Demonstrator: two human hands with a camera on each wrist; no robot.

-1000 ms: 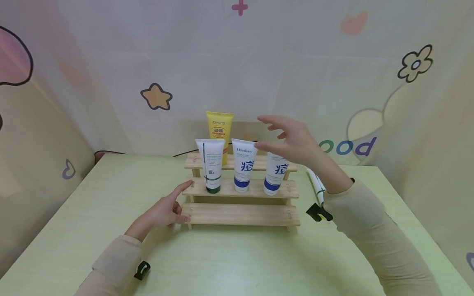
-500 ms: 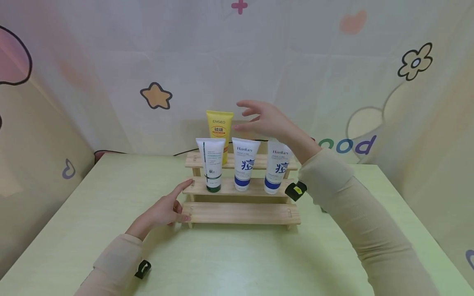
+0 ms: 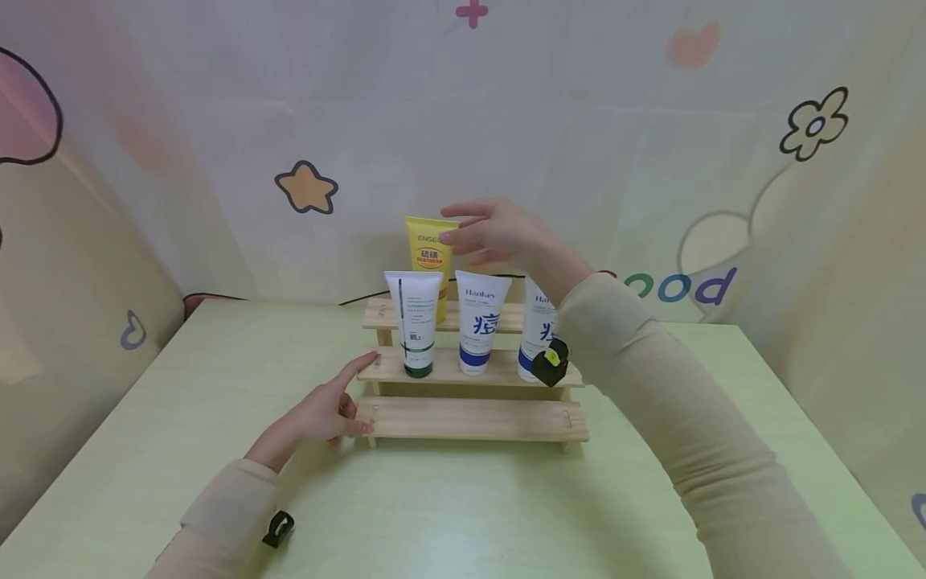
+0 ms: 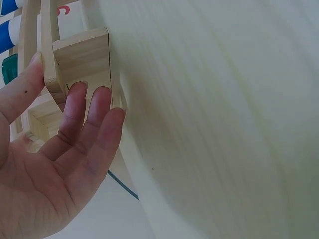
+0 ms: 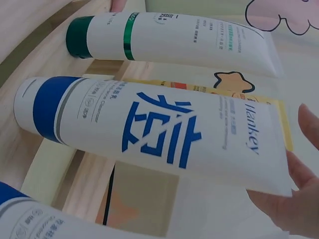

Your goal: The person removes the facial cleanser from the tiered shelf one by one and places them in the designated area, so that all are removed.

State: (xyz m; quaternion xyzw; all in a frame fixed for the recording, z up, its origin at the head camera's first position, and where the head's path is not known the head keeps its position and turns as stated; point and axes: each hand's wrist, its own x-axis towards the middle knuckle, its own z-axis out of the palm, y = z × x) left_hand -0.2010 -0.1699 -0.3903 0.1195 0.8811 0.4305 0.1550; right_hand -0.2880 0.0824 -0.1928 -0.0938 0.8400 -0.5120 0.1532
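A three-tier wooden rack (image 3: 470, 420) stands on the table. My left hand (image 3: 318, 414) stays at its left end, index finger touching the middle tier and thumb on the bottom tier; the other fingers curve loosely near its side (image 4: 82, 55). My right hand (image 3: 499, 233) is at the upper right of a yellow tube (image 3: 428, 256) on the top tier. Fingertips overlap that tube's edge; whether they touch it cannot be told. The middle tier bears a white tube with a green cap (image 3: 415, 322), a blue-and-white Hankey tube (image 5: 164, 129), and a second Hankey tube (image 3: 533, 330) partly behind my right sleeve.
A pale patterned cloth (image 3: 217, 121) hangs close behind the rack. The light green table (image 3: 470, 515) extends in front and to both sides. A black clip (image 3: 550, 363) on my right sleeve overlaps the right Hankey tube in the head view.
My right hand has moved left and over the Hankey tubes to the yellow tube's upper edge. The sleeve now hides the tube lying right of the rack. My left hand has stayed put.
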